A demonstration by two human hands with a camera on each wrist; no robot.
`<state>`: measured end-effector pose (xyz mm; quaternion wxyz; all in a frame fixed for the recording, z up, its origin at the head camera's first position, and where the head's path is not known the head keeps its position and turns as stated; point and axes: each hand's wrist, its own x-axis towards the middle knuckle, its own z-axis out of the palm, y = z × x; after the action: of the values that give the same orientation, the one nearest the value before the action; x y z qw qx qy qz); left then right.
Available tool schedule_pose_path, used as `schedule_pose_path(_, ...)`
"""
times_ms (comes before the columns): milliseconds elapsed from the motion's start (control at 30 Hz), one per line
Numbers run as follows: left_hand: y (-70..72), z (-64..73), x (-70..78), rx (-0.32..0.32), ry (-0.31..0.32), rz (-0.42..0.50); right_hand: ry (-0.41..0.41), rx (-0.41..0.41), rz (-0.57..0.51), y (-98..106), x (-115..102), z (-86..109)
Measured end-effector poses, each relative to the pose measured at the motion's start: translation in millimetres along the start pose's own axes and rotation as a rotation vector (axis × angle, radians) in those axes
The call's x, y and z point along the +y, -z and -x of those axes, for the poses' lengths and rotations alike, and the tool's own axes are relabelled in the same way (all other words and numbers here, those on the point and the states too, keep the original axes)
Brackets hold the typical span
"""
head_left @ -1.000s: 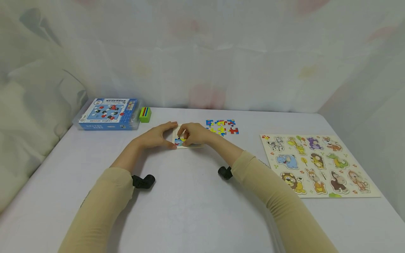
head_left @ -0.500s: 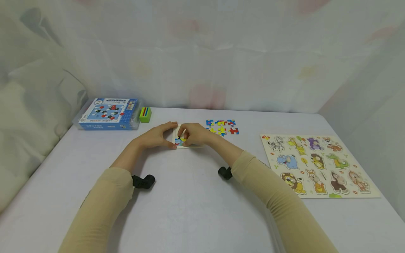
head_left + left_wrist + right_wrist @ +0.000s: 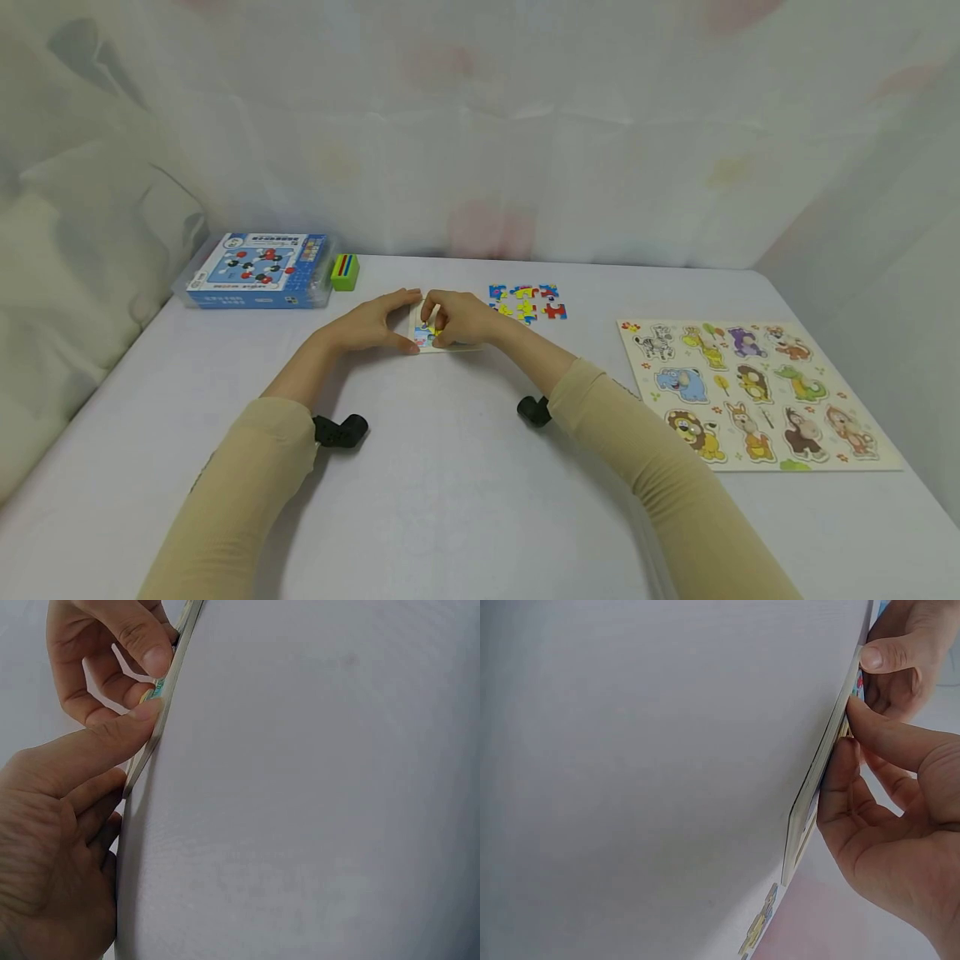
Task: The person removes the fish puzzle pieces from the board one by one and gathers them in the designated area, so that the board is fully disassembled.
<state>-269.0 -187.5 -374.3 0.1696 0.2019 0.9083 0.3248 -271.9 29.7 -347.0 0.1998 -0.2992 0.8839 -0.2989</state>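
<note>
A small puzzle board (image 3: pixel 414 320) with a pale rim lies on the table in the head view, bright picture parts (image 3: pixel 424 336) showing in its left side. My left hand (image 3: pixel 366 323) holds its left end, thumb at the near edge and fingertips at the far one. Over the board, my right hand (image 3: pixel 467 317) pinches a small puzzle piece between curled thumb and fingers; they cover most of it. A teal and yellow bit of the piece (image 3: pixel 157 688) shows in the left wrist view. The right hand and forearm hide the board's right part.
Several loose jigsaw pieces (image 3: pixel 553 311) lie just behind the right wrist. A big animal puzzle board (image 3: pixel 720 387) is at the right. A blue boxed molecule set (image 3: pixel 255 268) and a green block with coloured stripes (image 3: pixel 344 273) stand at the back left.
Both hands have stayed almost in place. Only the right fingers have shifted slightly over the board, and the yellow patch showing between them looks a little smaller and lower.
</note>
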Motion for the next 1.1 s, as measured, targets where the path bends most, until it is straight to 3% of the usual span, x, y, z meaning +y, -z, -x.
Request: schedule_pose_path(1100,0.1,-0.1,0.4,0.007,-0.001,-0.003,0.033,0.089,-0.002,-0.6,-1.5,-1.7)
